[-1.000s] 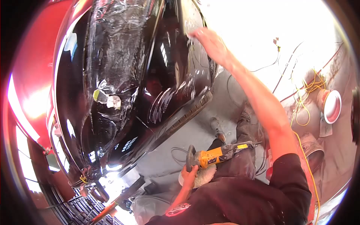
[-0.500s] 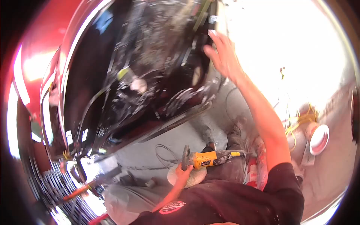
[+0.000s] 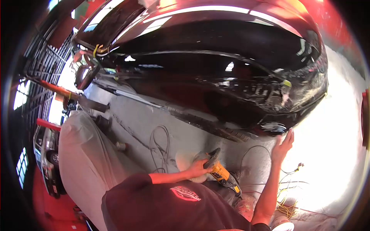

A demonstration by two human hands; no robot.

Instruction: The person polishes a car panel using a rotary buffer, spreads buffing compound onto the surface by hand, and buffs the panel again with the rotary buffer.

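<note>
A yellow and black polisher [image 3: 220, 173] with a pale fluffy pad hangs in front of my body. My left hand [image 3: 199, 168] is wrapped round its black front handle. Off to the right, my right hand [image 3: 283, 146] is raised with its fingers apart, at the lower edge of a glossy black car body [image 3: 185, 92]. Its fingertips are at or near that edge; contact is hard to tell. Near the car's right end, clear film or wet streaks and a small yellow-green patch [image 3: 286, 83] show on the black surface.
Dark cable loops [image 3: 160, 144] lie on the grey floor. Yellow cord [image 3: 286, 209] is tangled at the lower right. A covered, pale bulky object [image 3: 83, 154] stands at the left, with another car [image 3: 48, 161] beyond it. A small can [image 3: 121, 146] is on the floor.
The view has swung round, so the black car now lies across the top. My right hand has come down from the upper area to the car's lower edge. My left hand still holds the polisher.
</note>
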